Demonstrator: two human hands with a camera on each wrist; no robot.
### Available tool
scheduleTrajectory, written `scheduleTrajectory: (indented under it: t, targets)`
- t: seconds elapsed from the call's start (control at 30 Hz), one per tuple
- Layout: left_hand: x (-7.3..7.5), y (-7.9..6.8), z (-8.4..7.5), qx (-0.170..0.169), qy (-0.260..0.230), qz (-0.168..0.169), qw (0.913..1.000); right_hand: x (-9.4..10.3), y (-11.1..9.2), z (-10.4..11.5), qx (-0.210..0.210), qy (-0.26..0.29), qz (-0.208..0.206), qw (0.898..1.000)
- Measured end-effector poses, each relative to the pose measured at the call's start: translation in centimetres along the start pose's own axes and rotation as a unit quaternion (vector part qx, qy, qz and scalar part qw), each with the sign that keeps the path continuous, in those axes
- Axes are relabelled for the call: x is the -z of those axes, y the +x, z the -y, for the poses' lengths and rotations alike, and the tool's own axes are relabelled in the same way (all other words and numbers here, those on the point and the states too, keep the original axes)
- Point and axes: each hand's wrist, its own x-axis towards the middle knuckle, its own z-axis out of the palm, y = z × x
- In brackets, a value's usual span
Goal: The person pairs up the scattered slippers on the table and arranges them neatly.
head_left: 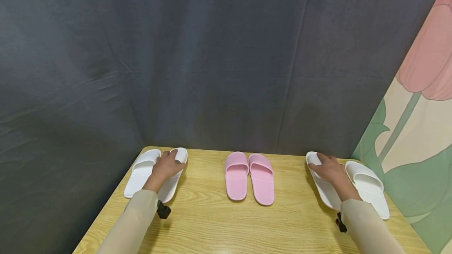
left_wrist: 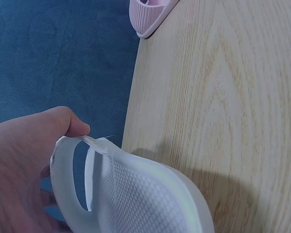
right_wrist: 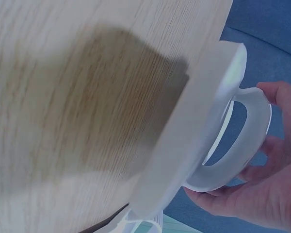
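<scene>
At the table's left, my left hand (head_left: pixel 168 166) grips the strap of a white slide slipper (head_left: pixel 170 188). The left wrist view shows the thumb on the edge of that strap (left_wrist: pixel 65 179), with the other fingers partly hidden behind it. Its mate, another white slipper (head_left: pixel 137 179), lies just to the left. Over on the right, my right hand (head_left: pixel 330 170) holds a second white slipper (head_left: pixel 325 195) by its strap (right_wrist: pixel 254 131), thumb and fingers on opposite ends. That slipper looks tilted in the right wrist view, casting a broad shadow. Right beside it lies a matching white slipper (head_left: pixel 370 193).
Between the hands, two pink slippers (head_left: pixel 236 183) stand side by side near the back edge of the wooden table (head_left: pixel 229 230). A dark grey curtain (head_left: pixel 219 69) hangs behind and left. To the right is a wall with a painted tulip (head_left: pixel 423 58).
</scene>
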Motion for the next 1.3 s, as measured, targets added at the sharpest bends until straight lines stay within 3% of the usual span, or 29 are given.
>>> scheduleTrajectory:
  t: [0.4, 0.93, 1.3]
  targets:
    - [0.1, -0.5, -0.3, -0.004, -0.003, -0.006, 1.0000, -0.3, -0.6, 1.7, -0.001, 0.010, -0.019, 1.000]
    - [0.2, -1.1, -0.9, -0.007, -0.011, -0.013, 0.9998, -1.1, -1.0, 3.6, 0.039, 0.002, -0.058, 0.998]
    - [0.1, -1.5, -1.6, -0.018, -0.010, -0.014, 0.9997, -1.2, -1.8, 5.3, 0.046, 0.002, -0.056, 0.997]
